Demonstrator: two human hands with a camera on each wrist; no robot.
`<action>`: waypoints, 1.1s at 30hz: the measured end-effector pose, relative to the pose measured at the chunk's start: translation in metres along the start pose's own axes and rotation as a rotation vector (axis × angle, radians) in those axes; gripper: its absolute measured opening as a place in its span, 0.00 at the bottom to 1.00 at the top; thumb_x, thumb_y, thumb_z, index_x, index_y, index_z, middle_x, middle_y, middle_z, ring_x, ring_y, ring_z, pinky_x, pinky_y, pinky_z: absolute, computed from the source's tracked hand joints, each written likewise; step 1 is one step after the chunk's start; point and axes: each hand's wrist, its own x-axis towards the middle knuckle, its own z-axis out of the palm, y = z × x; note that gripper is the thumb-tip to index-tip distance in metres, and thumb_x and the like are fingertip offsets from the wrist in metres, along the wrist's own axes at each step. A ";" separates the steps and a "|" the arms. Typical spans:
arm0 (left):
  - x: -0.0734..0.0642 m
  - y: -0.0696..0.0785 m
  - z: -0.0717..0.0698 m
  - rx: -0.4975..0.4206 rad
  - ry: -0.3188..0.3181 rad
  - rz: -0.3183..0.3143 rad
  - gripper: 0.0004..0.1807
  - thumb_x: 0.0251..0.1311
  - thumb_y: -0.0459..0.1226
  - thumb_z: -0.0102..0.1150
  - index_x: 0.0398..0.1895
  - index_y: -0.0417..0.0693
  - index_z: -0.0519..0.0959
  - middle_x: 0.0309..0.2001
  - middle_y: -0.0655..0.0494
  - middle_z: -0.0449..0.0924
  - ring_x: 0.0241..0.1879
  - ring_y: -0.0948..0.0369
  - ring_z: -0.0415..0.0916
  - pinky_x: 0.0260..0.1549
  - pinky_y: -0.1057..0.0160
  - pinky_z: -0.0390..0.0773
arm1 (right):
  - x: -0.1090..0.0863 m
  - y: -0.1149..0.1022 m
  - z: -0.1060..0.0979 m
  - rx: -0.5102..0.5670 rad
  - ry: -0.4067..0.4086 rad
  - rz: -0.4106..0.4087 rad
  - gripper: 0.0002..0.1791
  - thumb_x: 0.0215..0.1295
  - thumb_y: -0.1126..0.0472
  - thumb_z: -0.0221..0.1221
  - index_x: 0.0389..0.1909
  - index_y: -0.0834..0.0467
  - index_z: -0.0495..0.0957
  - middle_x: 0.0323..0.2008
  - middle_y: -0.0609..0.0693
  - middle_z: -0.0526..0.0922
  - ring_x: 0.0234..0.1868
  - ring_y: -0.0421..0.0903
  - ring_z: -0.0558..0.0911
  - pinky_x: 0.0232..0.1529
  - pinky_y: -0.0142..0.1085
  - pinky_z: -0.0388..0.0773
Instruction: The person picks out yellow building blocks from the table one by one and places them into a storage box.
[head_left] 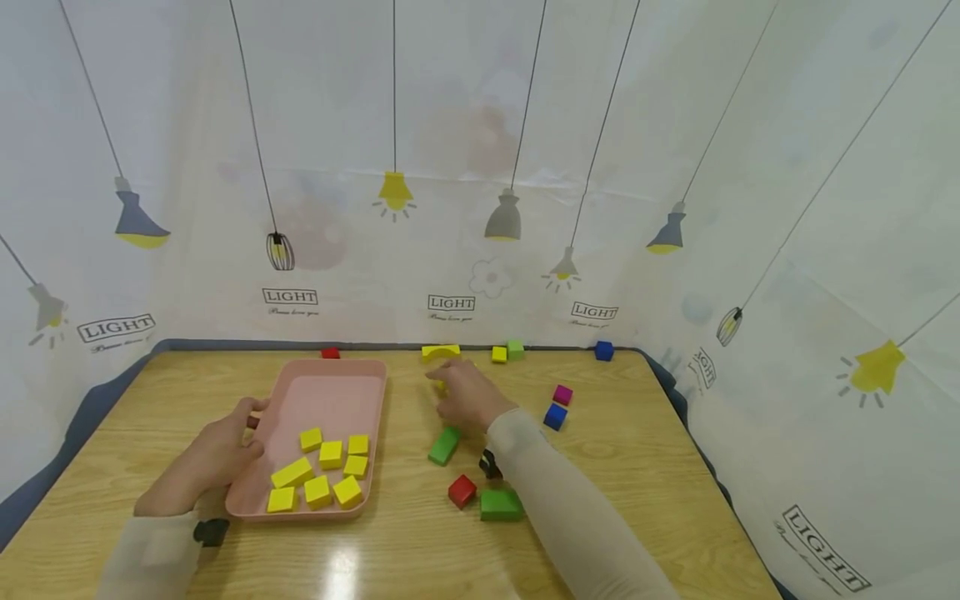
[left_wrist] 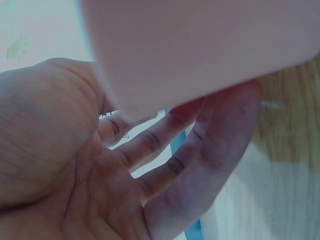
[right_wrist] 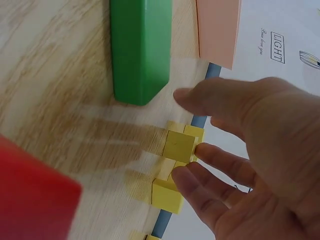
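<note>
My left hand (head_left: pixel 213 458) grips the left side of a pink tray (head_left: pixel 330 398), fingers curled under its edge in the left wrist view. Several yellow blocks (head_left: pixel 318 492) lie in the tray's near part. My right hand (head_left: pixel 471 398) reaches over the table right of the tray, thumb held apart from the fingers. In the right wrist view its fingertips (right_wrist: pixel 184 179) are right at two yellow blocks, one a cube (right_wrist: pixel 178 145), the other a small block (right_wrist: pixel 166 196). A yellow arch-shaped block (head_left: pixel 441 352) stands behind, at the table's back edge.
Green blocks (head_left: pixel 445 446) and a red cube (head_left: pixel 462 491) lie below the right hand. Blue (head_left: pixel 555 417) and magenta (head_left: pixel 562 395) cubes sit to its right. Along the back edge are red (head_left: pixel 330 353), small yellow (head_left: pixel 498 355), light green (head_left: pixel 515 349) and blue (head_left: pixel 603 351) blocks.
</note>
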 end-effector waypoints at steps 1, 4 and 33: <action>0.000 0.000 0.000 0.000 -0.001 -0.001 0.38 0.81 0.30 0.62 0.86 0.27 0.57 0.72 0.16 0.76 0.65 0.29 0.83 0.67 0.28 0.88 | 0.000 0.000 0.000 -0.003 0.001 -0.003 0.33 0.78 0.67 0.70 0.82 0.55 0.80 0.80 0.56 0.83 0.83 0.58 0.79 0.89 0.52 0.75; 0.000 0.000 0.000 0.001 -0.002 -0.001 0.38 0.81 0.30 0.61 0.86 0.27 0.57 0.71 0.16 0.76 0.65 0.29 0.83 0.67 0.28 0.88 | 0.000 -0.001 0.000 -0.023 0.006 0.003 0.30 0.79 0.67 0.69 0.80 0.56 0.83 0.76 0.56 0.85 0.78 0.57 0.82 0.85 0.51 0.79; 0.001 -0.001 0.002 0.003 0.002 -0.017 0.39 0.79 0.30 0.61 0.86 0.29 0.57 0.73 0.16 0.74 0.64 0.30 0.82 0.67 0.29 0.89 | -0.006 0.009 0.000 0.040 -0.013 0.078 0.20 0.80 0.70 0.69 0.68 0.58 0.91 0.70 0.55 0.91 0.77 0.56 0.85 0.82 0.53 0.82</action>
